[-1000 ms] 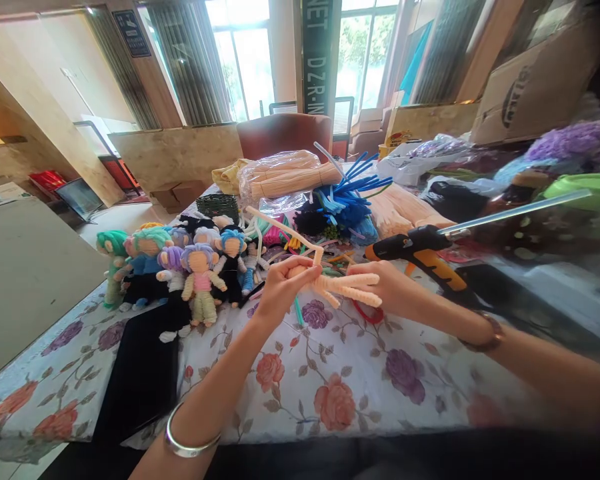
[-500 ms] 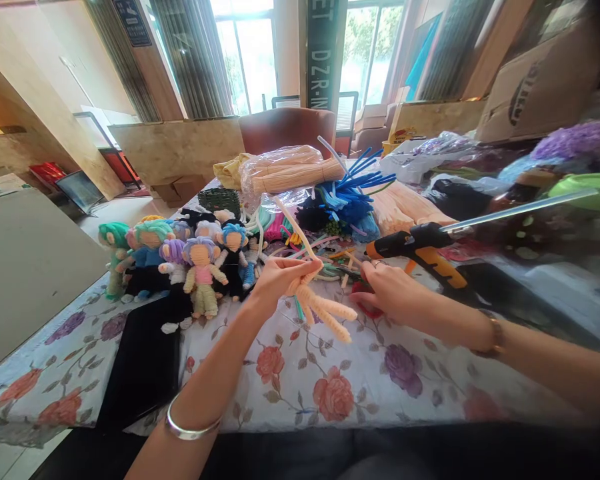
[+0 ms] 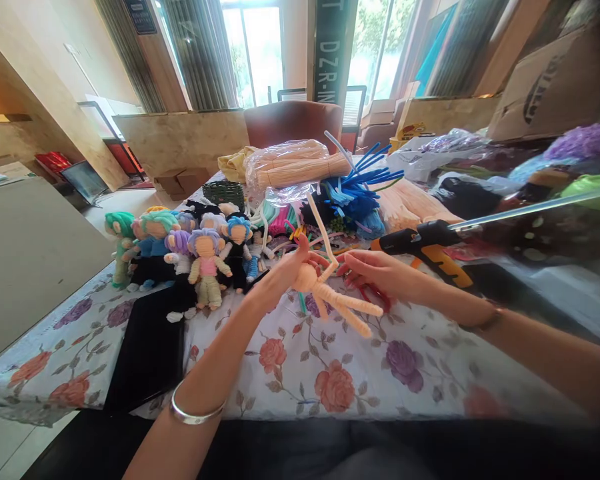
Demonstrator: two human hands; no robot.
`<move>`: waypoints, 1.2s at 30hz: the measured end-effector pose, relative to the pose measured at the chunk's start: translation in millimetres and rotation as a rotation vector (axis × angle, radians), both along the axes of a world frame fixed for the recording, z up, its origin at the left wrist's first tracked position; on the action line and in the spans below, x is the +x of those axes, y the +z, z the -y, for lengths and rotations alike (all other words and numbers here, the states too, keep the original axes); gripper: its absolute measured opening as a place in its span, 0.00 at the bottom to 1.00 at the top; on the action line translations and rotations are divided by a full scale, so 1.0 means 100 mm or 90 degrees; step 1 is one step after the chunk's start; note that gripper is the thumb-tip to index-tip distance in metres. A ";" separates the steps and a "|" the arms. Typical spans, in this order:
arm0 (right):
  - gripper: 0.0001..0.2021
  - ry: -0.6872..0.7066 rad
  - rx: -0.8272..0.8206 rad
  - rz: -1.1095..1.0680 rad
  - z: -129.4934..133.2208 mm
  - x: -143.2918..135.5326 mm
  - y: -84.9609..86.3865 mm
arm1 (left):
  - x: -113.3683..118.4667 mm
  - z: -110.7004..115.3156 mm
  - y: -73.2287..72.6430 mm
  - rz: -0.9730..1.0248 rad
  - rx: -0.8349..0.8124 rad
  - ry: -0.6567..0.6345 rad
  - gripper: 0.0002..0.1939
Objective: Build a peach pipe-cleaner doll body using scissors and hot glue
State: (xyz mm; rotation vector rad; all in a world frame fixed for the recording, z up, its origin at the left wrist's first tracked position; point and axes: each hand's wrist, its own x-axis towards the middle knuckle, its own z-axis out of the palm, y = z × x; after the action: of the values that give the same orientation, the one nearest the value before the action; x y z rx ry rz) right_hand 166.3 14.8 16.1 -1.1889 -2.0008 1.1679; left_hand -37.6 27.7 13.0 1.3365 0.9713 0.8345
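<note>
Near the middle, my left hand [image 3: 286,272] is closed around the head end of a peach pipe-cleaner figure [image 3: 347,305], whose wrapped limbs point right and down. A pale bent stem [image 3: 321,223] rises from the figure. At its right side, my right hand [image 3: 375,272] has its fingertips close to the stem's bend; whether they pinch it is unclear. Red-handled scissors [image 3: 377,298] lie under my right hand. Several finished dolls [image 3: 207,267] with coloured hair stand to the left.
An orange and black glue gun [image 3: 425,247] with a long clear stick lies at the right. Blue pipe cleaners [image 3: 357,193] and wrapped peach bundles [image 3: 295,167] are piled at the back. A black flat object [image 3: 145,353] lies on the flowered cloth at the left.
My right hand has left the scissors and moved left to the figure. The figure has turned and shifted right, its limbs reaching farther right. The view has shifted slightly.
</note>
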 end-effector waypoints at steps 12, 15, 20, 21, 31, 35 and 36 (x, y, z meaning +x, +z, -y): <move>0.16 -0.197 -0.057 -0.277 0.05 -0.22 -0.06 | 0.00 0.00 0.03 0.269 0.024 0.114 0.32; 0.16 -0.226 -0.090 -0.344 0.07 -0.24 -0.12 | 0.02 0.00 0.00 0.248 0.051 0.135 0.23; 0.16 -0.221 -0.117 -0.472 0.06 -0.28 -0.25 | 0.04 -0.03 -0.06 0.234 0.105 0.272 0.13; 0.17 -0.221 -0.119 -0.495 0.05 -0.28 -0.27 | 0.03 -0.03 -0.07 0.235 0.121 0.323 0.14; 0.16 -0.290 -0.106 -0.598 0.06 -0.32 -0.23 | 0.06 0.04 -0.01 0.232 0.056 0.296 0.25; 0.18 -0.287 -0.107 -0.577 0.07 -0.35 -0.19 | 0.14 0.12 -0.05 0.222 -0.001 0.139 0.36; 0.19 -0.271 -0.108 -0.564 0.08 -0.36 -0.18 | 0.16 0.14 -0.06 0.220 -0.003 0.128 0.39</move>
State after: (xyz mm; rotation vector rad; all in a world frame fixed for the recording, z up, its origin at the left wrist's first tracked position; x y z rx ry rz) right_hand 130.6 7.2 -2.1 -0.8701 -0.9562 1.3283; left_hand -21.4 14.2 7.4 1.0555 0.8389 1.1728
